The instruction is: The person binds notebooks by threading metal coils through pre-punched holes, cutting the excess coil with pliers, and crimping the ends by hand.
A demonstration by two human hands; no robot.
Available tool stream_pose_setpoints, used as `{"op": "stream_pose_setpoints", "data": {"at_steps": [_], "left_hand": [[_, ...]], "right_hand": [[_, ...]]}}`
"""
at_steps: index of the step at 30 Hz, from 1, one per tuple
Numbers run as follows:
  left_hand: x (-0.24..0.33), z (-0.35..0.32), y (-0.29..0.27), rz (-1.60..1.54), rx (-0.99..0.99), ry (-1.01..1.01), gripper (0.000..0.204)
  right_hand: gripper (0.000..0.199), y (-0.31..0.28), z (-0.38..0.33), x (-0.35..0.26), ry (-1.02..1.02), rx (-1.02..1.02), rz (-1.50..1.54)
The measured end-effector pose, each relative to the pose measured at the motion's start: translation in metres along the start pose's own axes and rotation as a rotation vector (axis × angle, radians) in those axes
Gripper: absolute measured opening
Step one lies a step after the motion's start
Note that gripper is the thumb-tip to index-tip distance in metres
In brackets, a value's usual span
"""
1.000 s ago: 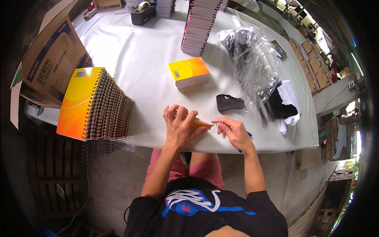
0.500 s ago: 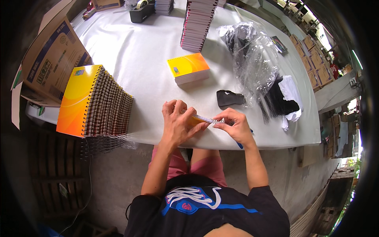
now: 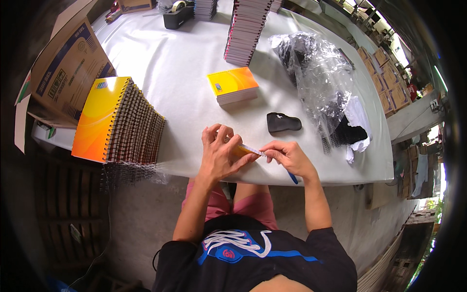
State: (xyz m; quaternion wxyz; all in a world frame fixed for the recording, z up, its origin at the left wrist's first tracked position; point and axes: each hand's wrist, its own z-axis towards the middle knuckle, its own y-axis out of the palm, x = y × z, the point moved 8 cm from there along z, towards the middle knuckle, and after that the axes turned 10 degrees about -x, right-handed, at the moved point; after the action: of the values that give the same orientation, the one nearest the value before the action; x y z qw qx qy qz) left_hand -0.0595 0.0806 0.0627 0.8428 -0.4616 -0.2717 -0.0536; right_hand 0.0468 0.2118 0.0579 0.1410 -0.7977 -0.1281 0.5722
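Near the table's front edge my left hand [image 3: 219, 155] is closed around a small yellow-orange notebook [image 3: 249, 149], seen nearly edge-on. At the notebook's right end, the fingers of my right hand [image 3: 292, 158] pinch a thin wire spiral coil [image 3: 263, 154]; most of the coil is hidden by the fingers. Beneath the right wrist a blue-handled tool [image 3: 293, 178] shows only in part. Beyond my hands lies a stack of small yellow-orange notebooks [image 3: 236, 83]. A black pouch-like thing [image 3: 283, 122] rests on the table just past my right hand.
At the left, many spiral-bound notebooks [image 3: 104, 119] stand beside an open cardboard box [image 3: 68, 73]. A tall notebook stack [image 3: 245, 31] and a tape dispenser [image 3: 178, 15] occupy the far side. Crumpled clear plastic [image 3: 321, 68] covers dark items on the right of the white table [image 3: 194, 53].
Less of the coil shows between the notebook and my right fingers. My right hand has shifted slightly down. The clear plastic on the right has changed shape a little.
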Motion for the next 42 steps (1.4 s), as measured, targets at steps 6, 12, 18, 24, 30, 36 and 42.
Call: {"op": "stream_pose_setpoints", "data": {"at_steps": [6, 12, 18, 24, 30, 36, 42], "left_hand": [[0.001, -0.002, -0.001, -0.001, 0.044, 0.043, 0.054], [-0.002, 0.002, -0.006, -0.119, 0.089, 0.013, 0.055], [-0.005, 0.000, -0.006, -0.085, 0.107, -0.016, 0.052], [-0.008, -0.002, -0.001, -0.156, 0.087, 0.001, 0.052], [-0.013, 0.002, -0.002, -0.267, 0.088, 0.013, 0.057], [-0.014, -0.001, 0.002, -0.247, 0.077, 0.000, 0.055], [-0.016, 0.000, 0.004, -0.308, 0.040, -0.010, 0.050]], "right_hand": [[0.031, -0.043, 0.003, -0.003, -0.127, 0.394, -0.565], [0.042, -0.079, 0.010, 0.038, -0.245, 0.516, -0.587], [0.012, -0.052, 0.002, 0.009, -0.733, 0.371, 0.526], [0.016, 0.020, 0.008, 0.017, -0.432, 0.038, 0.626], [0.027, 0.017, 0.008, 0.001, -0.525, -0.023, 0.618], [0.026, 0.004, 0.005, -0.011, -0.721, -0.047, 0.755], [0.020, -0.005, 0.012, -0.003, -0.558, 0.095, 0.455]]}}
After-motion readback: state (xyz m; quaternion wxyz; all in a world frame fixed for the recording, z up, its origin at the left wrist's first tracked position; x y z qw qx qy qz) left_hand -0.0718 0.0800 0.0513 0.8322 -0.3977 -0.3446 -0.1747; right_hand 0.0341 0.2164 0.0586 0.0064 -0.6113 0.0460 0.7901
